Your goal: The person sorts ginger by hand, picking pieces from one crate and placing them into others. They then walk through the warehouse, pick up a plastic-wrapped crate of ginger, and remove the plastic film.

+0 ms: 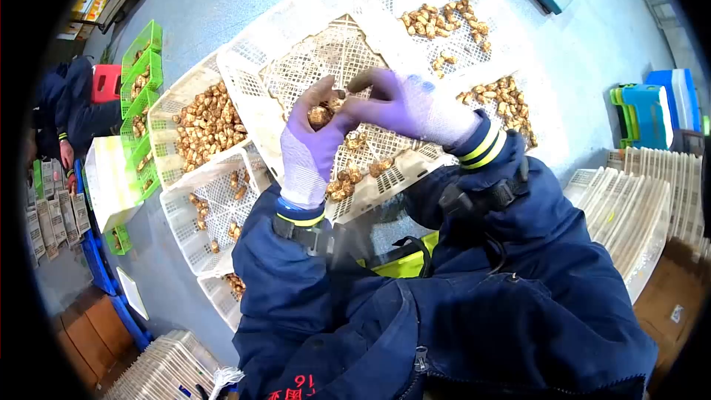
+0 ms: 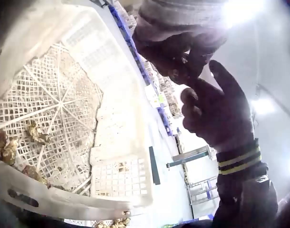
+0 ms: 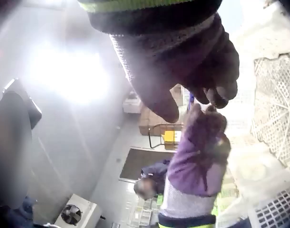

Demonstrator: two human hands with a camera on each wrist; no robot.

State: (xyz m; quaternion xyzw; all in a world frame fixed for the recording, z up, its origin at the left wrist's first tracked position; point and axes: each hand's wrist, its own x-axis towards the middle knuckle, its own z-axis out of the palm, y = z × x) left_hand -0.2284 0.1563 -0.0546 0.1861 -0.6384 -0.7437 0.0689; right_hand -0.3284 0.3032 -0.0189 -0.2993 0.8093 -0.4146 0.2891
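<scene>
Both hands wear purple gloves with pale cuffs and meet over a large white mesh crate (image 1: 244, 67). A knobbly brown-and-cream clump (image 1: 320, 115), like a tuber or mushroom, sits in the curled fingers of my left hand (image 1: 315, 144). From the other side my right hand (image 1: 411, 107) bends its thumb and forefinger onto the clump's edge, where a small dark bit shows at the fingertips. The right wrist view has the fingertips of the left hand (image 3: 197, 161) and right hand (image 3: 183, 71) together, the clump mostly hidden. Several similar clumps (image 1: 342, 185) lie along the crate's near side.
More white crates hold brown pieces: a heaped one (image 1: 209, 127) at left, others (image 1: 433, 22) at the back right. Green baskets (image 1: 141, 74) line up further left, near another person (image 1: 78, 104). Stacked white trays (image 1: 618, 215) stand at right.
</scene>
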